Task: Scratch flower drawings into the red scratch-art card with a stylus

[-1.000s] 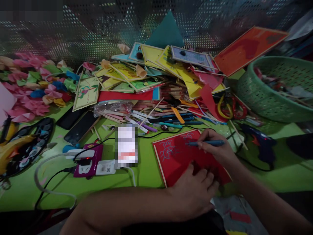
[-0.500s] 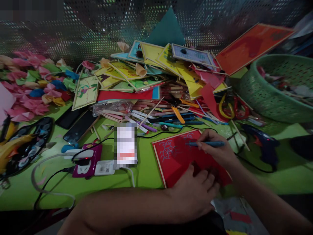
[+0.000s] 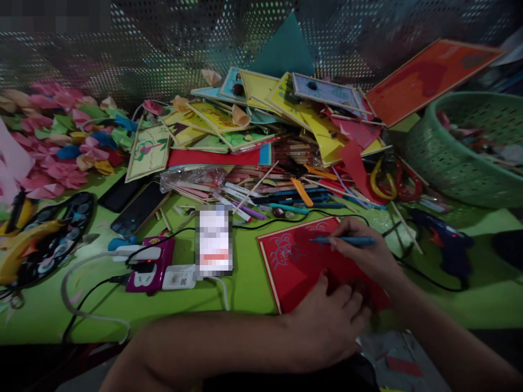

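A red card (image 3: 302, 277) edged with thin wooden strips lies on the green table. Near its upper left, a blue-grey line drawing (image 3: 283, 251) looks like a spotted bug, with a second, partial drawing to its right. My right hand (image 3: 363, 253) grips a blue pen (image 3: 353, 240), its tip at or just over the second drawing; whether it touches I cannot tell. Across the card's lower part rests my left hand (image 3: 333, 316), fingers spread, holding nothing. Both forearms reach in from the bottom, and the left one hides the card's near edge.
Behind the card are loose pens and sticks (image 3: 261, 196), with framed pictures (image 3: 229, 117) piled beyond. A glue gun (image 3: 447, 242), scissors (image 3: 394, 179) and a green basket (image 3: 449, 163) stand right. Left are a lit phone (image 3: 213, 239), a power strip (image 3: 153, 269) and paper flowers (image 3: 61, 136).
The whole view has shifted slightly, so things appear a little farther right. The pen tip and both hands look nearly unchanged over the card.
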`<action>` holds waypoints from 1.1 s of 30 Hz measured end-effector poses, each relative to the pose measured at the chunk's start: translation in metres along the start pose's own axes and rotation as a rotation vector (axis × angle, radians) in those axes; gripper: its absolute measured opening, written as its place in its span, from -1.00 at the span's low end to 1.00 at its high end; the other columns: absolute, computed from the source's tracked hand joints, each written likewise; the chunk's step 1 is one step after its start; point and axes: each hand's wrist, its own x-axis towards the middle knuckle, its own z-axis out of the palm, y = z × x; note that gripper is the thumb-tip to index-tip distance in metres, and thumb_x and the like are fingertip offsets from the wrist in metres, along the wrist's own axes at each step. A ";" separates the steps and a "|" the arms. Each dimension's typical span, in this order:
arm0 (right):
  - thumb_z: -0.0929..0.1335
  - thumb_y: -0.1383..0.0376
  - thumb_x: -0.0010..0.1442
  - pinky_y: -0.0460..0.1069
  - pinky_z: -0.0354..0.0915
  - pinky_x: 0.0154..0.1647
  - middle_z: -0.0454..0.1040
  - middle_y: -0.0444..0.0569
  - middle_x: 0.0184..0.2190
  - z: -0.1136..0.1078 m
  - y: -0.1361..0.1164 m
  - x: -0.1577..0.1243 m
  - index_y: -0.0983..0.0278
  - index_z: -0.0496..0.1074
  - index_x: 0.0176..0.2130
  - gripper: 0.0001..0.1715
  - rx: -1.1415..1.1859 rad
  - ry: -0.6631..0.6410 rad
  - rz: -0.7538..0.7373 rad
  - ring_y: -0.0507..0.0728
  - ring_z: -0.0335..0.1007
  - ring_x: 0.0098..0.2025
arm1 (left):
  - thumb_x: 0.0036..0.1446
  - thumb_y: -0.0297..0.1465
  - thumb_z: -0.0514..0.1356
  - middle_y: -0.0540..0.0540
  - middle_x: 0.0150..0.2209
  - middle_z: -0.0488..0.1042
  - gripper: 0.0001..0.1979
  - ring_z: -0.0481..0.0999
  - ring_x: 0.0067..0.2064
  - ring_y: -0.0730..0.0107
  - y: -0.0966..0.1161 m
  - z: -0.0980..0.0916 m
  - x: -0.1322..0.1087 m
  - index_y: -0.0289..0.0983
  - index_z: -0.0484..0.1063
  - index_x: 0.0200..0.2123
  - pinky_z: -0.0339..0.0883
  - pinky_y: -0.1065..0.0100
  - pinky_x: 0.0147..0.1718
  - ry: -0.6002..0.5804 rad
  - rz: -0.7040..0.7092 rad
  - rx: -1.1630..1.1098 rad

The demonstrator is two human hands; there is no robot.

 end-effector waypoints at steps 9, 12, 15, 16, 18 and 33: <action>0.57 -0.05 0.06 -0.01 0.25 -0.52 0.48 -0.13 -0.59 0.001 -0.003 0.001 0.17 0.41 -0.47 -0.55 -0.019 0.011 -0.018 0.09 0.34 -0.54 | 0.46 -0.21 -0.02 -0.20 0.32 0.40 -0.52 0.33 0.31 0.08 0.000 0.000 0.001 -0.29 0.39 0.29 0.31 -0.12 0.17 -0.013 0.003 -0.006; 0.57 -0.07 0.05 -0.02 0.26 -0.53 0.48 -0.12 -0.58 0.001 -0.002 0.001 0.18 0.42 -0.47 -0.53 -0.015 -0.004 -0.002 0.08 0.34 -0.55 | 0.46 -0.20 -0.02 -0.21 0.33 0.38 -0.51 0.31 0.31 0.07 0.000 0.003 0.000 -0.29 0.38 0.29 0.29 -0.14 0.17 0.006 -0.004 0.001; 0.58 -0.06 0.06 -0.02 0.30 -0.51 0.50 -0.12 -0.57 0.000 0.000 -0.001 0.18 0.42 -0.45 -0.54 -0.001 -0.026 0.022 0.09 0.38 -0.53 | 0.46 -0.19 -0.02 -0.23 0.35 0.36 -0.50 0.31 0.31 0.08 0.001 0.003 0.000 -0.27 0.38 0.30 0.29 -0.13 0.16 -0.008 0.000 0.011; 0.58 -0.05 0.06 -0.02 0.31 -0.50 0.51 -0.13 -0.57 0.000 0.001 -0.001 0.18 0.43 -0.44 -0.55 0.003 -0.032 0.021 0.09 0.38 -0.53 | 0.46 -0.19 -0.01 -0.24 0.35 0.36 -0.50 0.31 0.30 0.08 0.001 0.003 0.000 -0.27 0.38 0.30 0.29 -0.12 0.16 -0.017 0.001 0.014; 0.56 -0.05 0.09 -0.01 0.32 -0.49 0.52 -0.13 -0.56 0.001 0.002 -0.001 0.17 0.44 -0.43 -0.57 0.003 -0.052 0.007 0.09 0.38 -0.53 | 0.46 -0.17 -0.01 -0.24 0.36 0.35 -0.50 0.31 0.31 0.08 0.001 0.003 0.000 -0.27 0.37 0.31 0.29 -0.11 0.17 -0.027 0.004 0.017; 0.58 0.00 0.07 -0.02 0.21 -0.55 0.46 -0.16 -0.63 -0.006 0.004 -0.002 0.18 0.43 -0.47 -0.58 0.090 0.013 0.022 0.07 0.31 -0.58 | 0.45 -0.17 0.00 -0.22 0.32 0.38 -0.50 0.30 0.31 0.09 0.000 0.004 0.001 -0.30 0.37 0.30 0.26 -0.14 0.21 -0.011 -0.010 0.002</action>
